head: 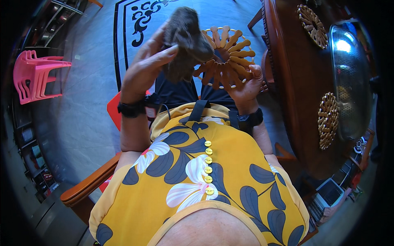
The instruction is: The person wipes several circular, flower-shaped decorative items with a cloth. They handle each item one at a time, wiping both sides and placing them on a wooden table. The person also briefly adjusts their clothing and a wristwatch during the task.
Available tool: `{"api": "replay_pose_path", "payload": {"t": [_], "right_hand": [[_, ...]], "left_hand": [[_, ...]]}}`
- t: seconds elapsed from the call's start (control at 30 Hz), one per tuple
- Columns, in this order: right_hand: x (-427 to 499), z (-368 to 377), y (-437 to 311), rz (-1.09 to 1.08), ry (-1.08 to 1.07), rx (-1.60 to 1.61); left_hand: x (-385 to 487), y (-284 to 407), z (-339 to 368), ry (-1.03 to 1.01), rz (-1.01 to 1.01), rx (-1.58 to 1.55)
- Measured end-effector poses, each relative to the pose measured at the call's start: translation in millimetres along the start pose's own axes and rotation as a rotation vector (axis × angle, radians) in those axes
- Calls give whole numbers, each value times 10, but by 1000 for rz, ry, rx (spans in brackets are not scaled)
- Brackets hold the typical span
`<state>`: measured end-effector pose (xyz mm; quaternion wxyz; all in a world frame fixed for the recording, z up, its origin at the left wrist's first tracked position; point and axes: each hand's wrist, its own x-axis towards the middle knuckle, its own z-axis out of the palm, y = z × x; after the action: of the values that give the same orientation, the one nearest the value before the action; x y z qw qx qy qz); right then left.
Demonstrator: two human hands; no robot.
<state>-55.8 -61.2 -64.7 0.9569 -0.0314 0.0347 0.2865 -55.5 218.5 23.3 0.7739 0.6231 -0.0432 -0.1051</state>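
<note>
My left hand [142, 69] grips a dark grey-brown cloth [181, 37], bunched up and hanging in front of my lap. Its folds overlap the left part of a round wooden trivet [241, 55], made of bone-shaped slats set in a ring and joined by pale beads at the rim. With my right hand [250, 87] I hold this trivet by its lower right edge, tilted above my knees. The cloth's lower end hangs close to the trivet; whether they touch cannot be made out.
To my right stands a dark wooden table [286, 92] bearing one slatted trivet [312, 26], another trivet [328, 120] and a perforated metal cover or colander [351, 83]. Stacked pink plastic chairs [35, 75] stand left. A wooden armrest [92, 178] is beside me.
</note>
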Motion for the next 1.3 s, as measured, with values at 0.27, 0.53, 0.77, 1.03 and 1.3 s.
{"api": "replay_pose_path", "payload": {"t": [0.27, 0.53, 0.77, 1.03, 1.3], "right_hand": [[-57, 43, 38, -40, 30, -48], [-24, 79, 78, -10, -104, -101], [-31, 142, 106, -3, -1, -112], [-45, 13, 77, -10, -28, -102], [-28, 49, 69, -8, -45, -109]], "left_hand": [[227, -718, 306, 46, 16, 381], [173, -664, 417, 74, 113, 106], [187, -867, 362, 227, 294, 144], [258, -902, 28, 357, -81, -208], [123, -477, 73, 352, 349, 82]]}}
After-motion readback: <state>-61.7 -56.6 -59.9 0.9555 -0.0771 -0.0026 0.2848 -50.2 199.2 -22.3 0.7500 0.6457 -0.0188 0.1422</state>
